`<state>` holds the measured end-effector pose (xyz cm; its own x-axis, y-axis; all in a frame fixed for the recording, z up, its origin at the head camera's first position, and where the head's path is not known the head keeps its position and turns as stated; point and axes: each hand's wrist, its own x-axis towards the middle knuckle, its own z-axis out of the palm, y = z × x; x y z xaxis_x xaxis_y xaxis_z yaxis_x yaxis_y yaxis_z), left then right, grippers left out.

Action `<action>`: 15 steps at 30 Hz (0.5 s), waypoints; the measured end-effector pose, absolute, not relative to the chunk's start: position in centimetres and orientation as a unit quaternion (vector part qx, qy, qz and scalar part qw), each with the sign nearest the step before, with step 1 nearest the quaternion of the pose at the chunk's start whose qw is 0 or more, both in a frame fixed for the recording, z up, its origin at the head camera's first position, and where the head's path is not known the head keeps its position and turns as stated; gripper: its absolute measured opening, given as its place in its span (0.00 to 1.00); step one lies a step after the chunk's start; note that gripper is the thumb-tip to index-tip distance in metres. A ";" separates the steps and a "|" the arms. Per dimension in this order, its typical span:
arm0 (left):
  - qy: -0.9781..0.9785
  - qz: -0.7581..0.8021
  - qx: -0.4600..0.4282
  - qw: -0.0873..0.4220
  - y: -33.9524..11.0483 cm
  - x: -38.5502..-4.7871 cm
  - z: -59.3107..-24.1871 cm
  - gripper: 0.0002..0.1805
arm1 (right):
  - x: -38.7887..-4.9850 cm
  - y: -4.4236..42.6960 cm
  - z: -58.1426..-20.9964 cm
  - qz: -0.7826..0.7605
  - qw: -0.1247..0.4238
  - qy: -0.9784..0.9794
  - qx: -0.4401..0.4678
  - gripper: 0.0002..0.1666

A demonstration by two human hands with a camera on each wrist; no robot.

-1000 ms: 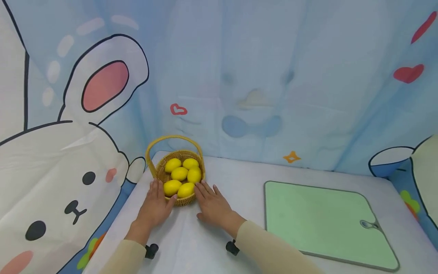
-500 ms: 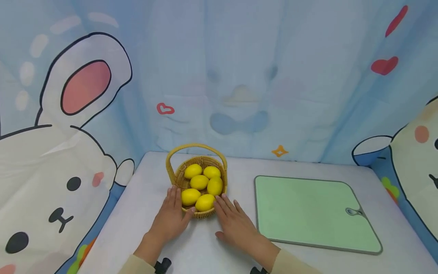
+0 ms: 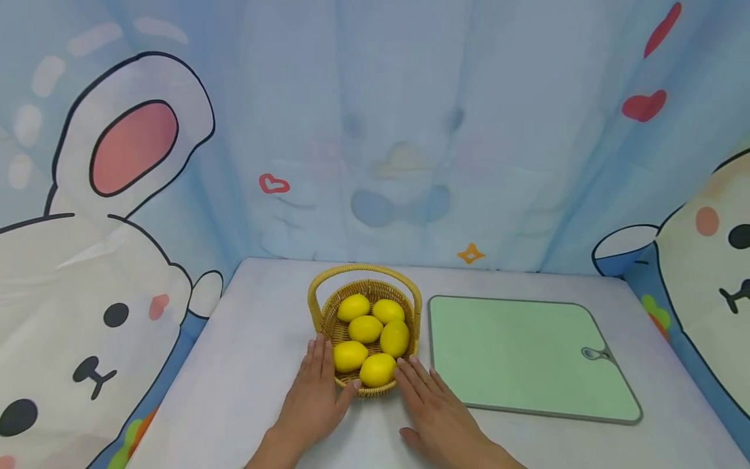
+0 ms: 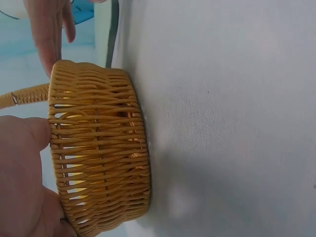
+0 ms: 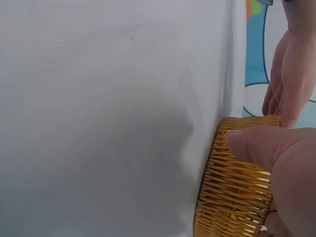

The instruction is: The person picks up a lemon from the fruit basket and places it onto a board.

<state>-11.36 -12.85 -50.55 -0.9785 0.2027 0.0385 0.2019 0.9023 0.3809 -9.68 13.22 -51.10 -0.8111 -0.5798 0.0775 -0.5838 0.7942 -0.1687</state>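
My feed shows yellow lemons [image 3: 366, 329], a golden-tan woven basket [image 3: 370, 287], a white bench [image 3: 258, 326] and a pale green, grey-edged board [image 3: 521, 355]. I make out a light blue curtain [image 3: 404, 78] printed with red hearts [image 3: 644, 106], an orange star [image 3: 471, 253] and a white, black-outlined rabbit [image 3: 70, 299].

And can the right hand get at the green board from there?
Probably yes: the green board lies close by on the right hand's own right side, and nothing shows between them. The hand is at the basket now, so it would likely have to leave that first.
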 end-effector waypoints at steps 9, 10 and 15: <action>0.976 0.158 0.140 0.055 -14.4 -12.9 -49.2 0.56 | -9.7 13.5 -51.2 0.101 0.020 -0.945 0.311 0.59; 0.975 0.153 0.147 0.061 -14.7 -13.2 -49.0 0.56 | -9.7 13.5 -51.2 0.101 0.020 -0.945 0.311 0.59; 0.974 0.136 0.166 0.079 -15.6 -14.3 -48.4 0.57 | -9.7 13.6 -51.1 0.103 0.020 -0.943 0.316 0.58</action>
<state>-14.27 -15.56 -48.38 -0.9324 0.3445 -0.1091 0.3014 0.9080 0.2911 -9.71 13.63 -51.15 -0.7992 -0.5920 0.1037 -0.6004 0.7788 -0.1816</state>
